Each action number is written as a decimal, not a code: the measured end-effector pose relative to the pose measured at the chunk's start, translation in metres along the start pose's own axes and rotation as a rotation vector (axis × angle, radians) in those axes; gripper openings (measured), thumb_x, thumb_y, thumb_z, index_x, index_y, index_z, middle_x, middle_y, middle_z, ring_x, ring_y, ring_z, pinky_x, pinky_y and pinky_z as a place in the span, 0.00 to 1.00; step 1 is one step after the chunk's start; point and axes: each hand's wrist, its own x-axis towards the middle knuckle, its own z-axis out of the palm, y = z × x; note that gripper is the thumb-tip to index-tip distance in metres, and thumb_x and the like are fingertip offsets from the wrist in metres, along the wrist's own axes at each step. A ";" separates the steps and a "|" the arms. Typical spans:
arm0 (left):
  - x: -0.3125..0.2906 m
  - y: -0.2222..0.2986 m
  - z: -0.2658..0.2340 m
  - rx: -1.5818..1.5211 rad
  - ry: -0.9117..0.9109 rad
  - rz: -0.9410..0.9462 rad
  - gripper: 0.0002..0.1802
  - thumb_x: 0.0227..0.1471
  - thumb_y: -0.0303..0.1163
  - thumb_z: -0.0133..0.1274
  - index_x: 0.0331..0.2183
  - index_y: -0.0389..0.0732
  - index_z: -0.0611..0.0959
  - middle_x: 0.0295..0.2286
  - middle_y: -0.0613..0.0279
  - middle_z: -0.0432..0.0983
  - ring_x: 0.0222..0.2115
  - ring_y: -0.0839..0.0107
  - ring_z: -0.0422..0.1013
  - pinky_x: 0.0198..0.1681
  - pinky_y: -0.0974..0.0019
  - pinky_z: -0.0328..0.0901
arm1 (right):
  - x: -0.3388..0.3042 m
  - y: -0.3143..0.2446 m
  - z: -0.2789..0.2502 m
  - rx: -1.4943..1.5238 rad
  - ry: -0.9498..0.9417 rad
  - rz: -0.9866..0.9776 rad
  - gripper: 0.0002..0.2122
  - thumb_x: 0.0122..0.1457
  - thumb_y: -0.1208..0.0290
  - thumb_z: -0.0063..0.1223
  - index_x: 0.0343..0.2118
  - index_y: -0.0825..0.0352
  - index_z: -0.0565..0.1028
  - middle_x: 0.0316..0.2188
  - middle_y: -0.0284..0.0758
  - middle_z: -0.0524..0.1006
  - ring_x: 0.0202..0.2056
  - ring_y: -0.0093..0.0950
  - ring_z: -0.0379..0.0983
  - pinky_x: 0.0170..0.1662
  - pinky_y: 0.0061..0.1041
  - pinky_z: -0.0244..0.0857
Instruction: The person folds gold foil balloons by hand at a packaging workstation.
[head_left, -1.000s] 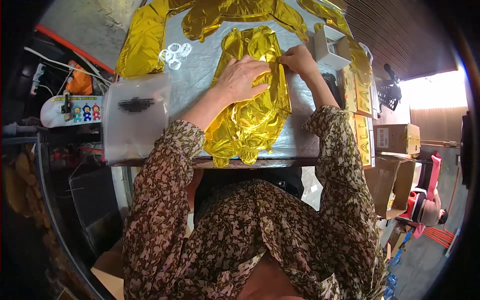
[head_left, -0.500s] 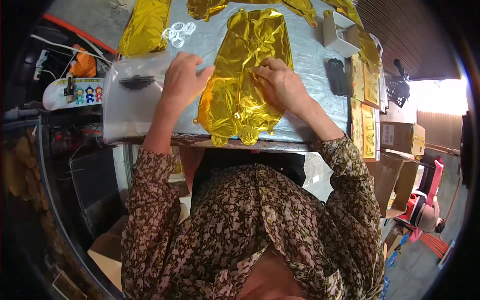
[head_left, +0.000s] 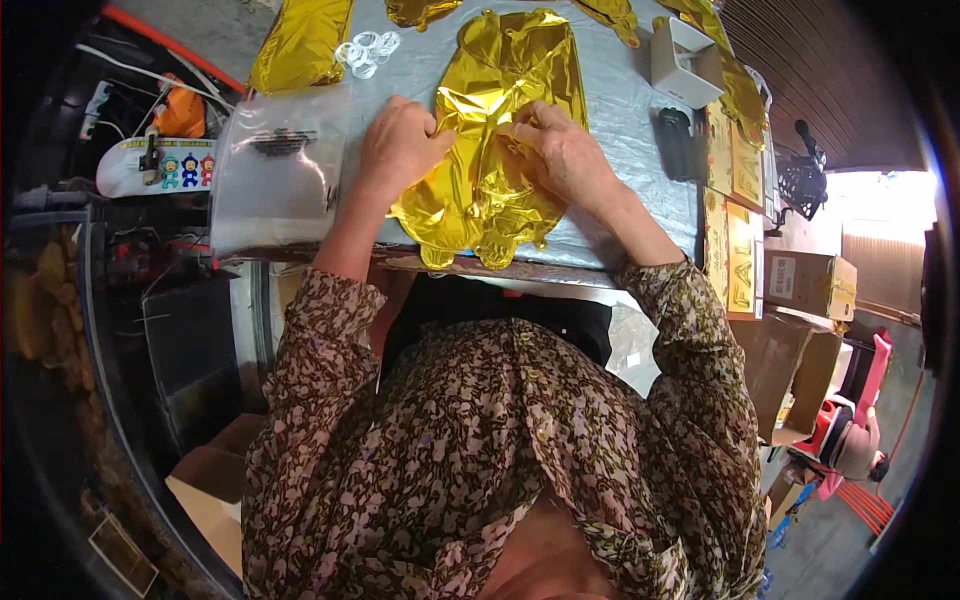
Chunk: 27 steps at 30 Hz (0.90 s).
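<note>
A flat, shiny gold foil balloon (head_left: 508,75), folded and creased, lies lengthwise on the silver-grey tabletop in front of me. Its small rounded tabs reach the table's near edge. My left hand (head_left: 403,150) is at the foil's left side, fingers curled and thumb pressed toward them at the foil. From the right, my right hand (head_left: 558,158) pinches the foil near its middle between thumb and fingers. The pinched bits themselves are partly hidden by my fingers.
Clear plastic bags (head_left: 275,190) lie at the left, near a cluster of white rings (head_left: 366,52). More gold foil (head_left: 300,45) lies at the far left. On the right stand a white open box (head_left: 685,65), a black object (head_left: 674,145) and yellow printed packages (head_left: 738,255).
My left hand has moved right onto the foil, and its thumb and fingers have closed. My right hand stays at the foil's middle. The foil's creases have shifted.
</note>
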 end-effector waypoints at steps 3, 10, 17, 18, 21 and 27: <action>0.007 0.003 -0.008 -0.137 -0.094 -0.061 0.26 0.50 0.47 0.70 0.34 0.32 0.83 0.40 0.46 0.80 0.40 0.53 0.78 0.45 0.56 0.71 | 0.000 -0.001 -0.001 0.026 0.000 0.000 0.19 0.58 0.75 0.60 0.53 0.59 0.80 0.47 0.38 0.76 0.49 0.41 0.75 0.53 0.36 0.72; 0.047 -0.002 -0.008 -0.455 -0.093 -0.196 0.60 0.46 0.65 0.69 0.59 0.21 0.71 0.50 0.41 0.79 0.50 0.59 0.77 0.51 0.63 0.71 | -0.002 0.008 0.007 0.012 0.107 -0.077 0.16 0.59 0.72 0.59 0.51 0.56 0.82 0.44 0.36 0.77 0.46 0.38 0.75 0.53 0.35 0.70; 0.102 0.025 0.004 -0.091 -0.321 -0.196 0.60 0.36 0.68 0.71 0.54 0.23 0.75 0.49 0.40 0.80 0.49 0.53 0.78 0.52 0.57 0.72 | -0.001 0.007 0.007 0.018 0.069 -0.048 0.16 0.59 0.71 0.59 0.52 0.57 0.82 0.45 0.36 0.76 0.47 0.38 0.74 0.53 0.35 0.70; 0.101 0.028 0.011 -0.030 -0.205 -0.211 0.58 0.35 0.65 0.73 0.53 0.25 0.76 0.49 0.39 0.80 0.50 0.52 0.78 0.52 0.56 0.72 | -0.002 0.006 0.007 0.022 0.073 -0.043 0.16 0.60 0.71 0.59 0.51 0.57 0.82 0.45 0.36 0.76 0.47 0.38 0.74 0.53 0.36 0.70; 0.104 0.033 0.021 0.045 -0.082 -0.219 0.56 0.34 0.61 0.74 0.54 0.27 0.76 0.49 0.40 0.80 0.50 0.49 0.78 0.52 0.55 0.73 | -0.002 0.008 0.008 -0.013 0.040 -0.039 0.18 0.58 0.73 0.62 0.53 0.59 0.81 0.46 0.37 0.76 0.47 0.41 0.74 0.53 0.36 0.71; 0.102 0.021 0.026 0.026 0.003 -0.154 0.50 0.36 0.57 0.75 0.51 0.30 0.79 0.47 0.43 0.82 0.47 0.54 0.80 0.50 0.57 0.73 | -0.004 0.005 0.007 0.069 0.089 -0.039 0.18 0.59 0.73 0.62 0.54 0.60 0.80 0.46 0.38 0.76 0.48 0.41 0.74 0.54 0.36 0.70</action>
